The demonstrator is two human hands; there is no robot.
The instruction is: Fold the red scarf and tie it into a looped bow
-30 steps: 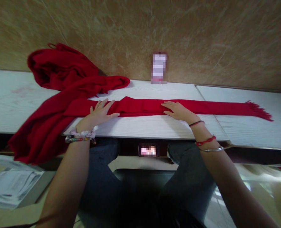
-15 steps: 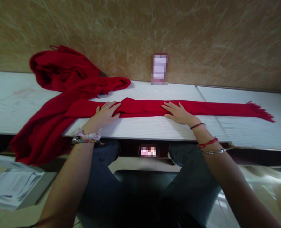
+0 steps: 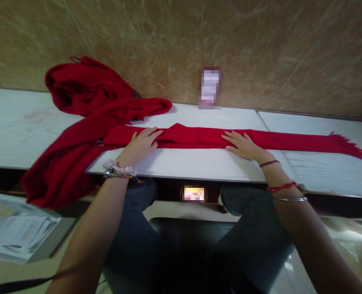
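A red scarf (image 3: 201,137), folded into a long narrow strip, lies along the white table, its fringe spread at the right end. My left hand (image 3: 144,143) rests flat on the scarf's left part, fingers spread and palm down. Further right, my right hand (image 3: 244,145) presses on it the same way, fingers stretched out. Between the two hands the upper edge of the cloth rises in a small peak. A heap of loose red cloth (image 3: 89,90) sits beside the strip's left end, and part of it hangs over the table's front edge.
The white table (image 3: 322,175) runs along a brown marbled wall (image 3: 260,49). A blurred upright object (image 3: 211,87) leans at the wall. Below the front edge there is a small blurred screen (image 3: 194,194). A box of papers (image 3: 24,232) stands at lower left.
The folded scarf has slid a little to the right under both hands, away from the loose heap. The view has also shifted slightly.
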